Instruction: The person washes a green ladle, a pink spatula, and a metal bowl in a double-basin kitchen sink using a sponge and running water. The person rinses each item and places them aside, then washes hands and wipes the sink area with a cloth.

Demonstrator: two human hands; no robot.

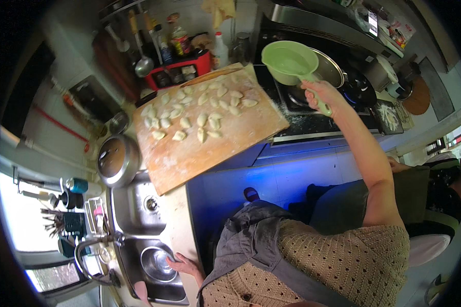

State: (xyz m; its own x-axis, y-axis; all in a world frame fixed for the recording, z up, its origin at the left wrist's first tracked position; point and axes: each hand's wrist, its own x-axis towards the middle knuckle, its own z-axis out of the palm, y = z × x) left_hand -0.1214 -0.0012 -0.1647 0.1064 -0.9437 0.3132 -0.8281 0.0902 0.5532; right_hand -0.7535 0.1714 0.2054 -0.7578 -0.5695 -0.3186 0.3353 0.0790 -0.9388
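My right hand [320, 95] grips the handle of a light green plastic water dipper [290, 63], held over the stove. Water shows inside it. A steel pot [332, 69] stands behind the dipper, partly hidden by it. At the sink, my left hand [185, 265] has its fingers apart on the counter edge. Its fingertips come close to a steel bowl [153, 264] in the nearer basin; I cannot tell if they touch its rim. Several floured dumplings [202, 120] lie on a large wooden board [199, 161], with a rolling pin [211, 76] along its far edge.
A lidded pot [118, 161] stands left of the board, beside the sink's far basin [134, 215]. A faucet [96, 241] arches over the sink. A black wok [357, 90] sits right of the steel pot. Another person's hand [398, 165] shows at right.
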